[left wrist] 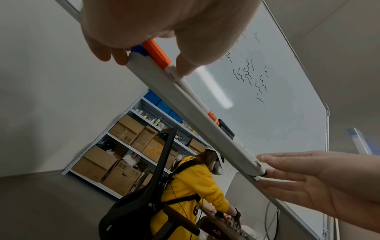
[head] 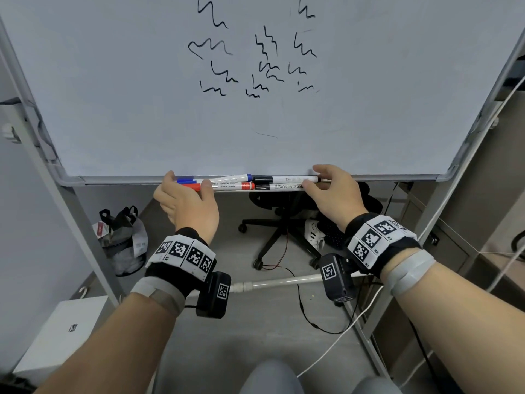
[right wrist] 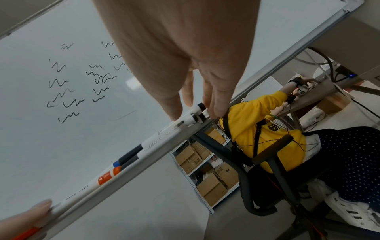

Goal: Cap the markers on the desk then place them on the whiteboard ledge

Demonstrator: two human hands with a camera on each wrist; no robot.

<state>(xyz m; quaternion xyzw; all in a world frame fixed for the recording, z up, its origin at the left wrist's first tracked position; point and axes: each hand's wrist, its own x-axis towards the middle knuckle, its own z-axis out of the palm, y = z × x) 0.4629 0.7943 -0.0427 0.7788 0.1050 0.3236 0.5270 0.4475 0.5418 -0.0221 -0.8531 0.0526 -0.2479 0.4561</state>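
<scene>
Together, four capped markers lie on the whiteboard ledge [head: 383,178]: one blue [head: 224,177], one red [head: 227,186], two black [head: 284,182]. Left hand [head: 187,200] and right hand [head: 332,189] touch their ends, fingers relaxed, gripping nothing.

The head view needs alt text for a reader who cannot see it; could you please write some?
Four capped markers, blue, red and two black, lie in two rows on the whiteboard ledge. The left hand and right hand touch the rows' outer ends with relaxed fingers. Black squiggles cover the board; an office chair stands behind.
</scene>
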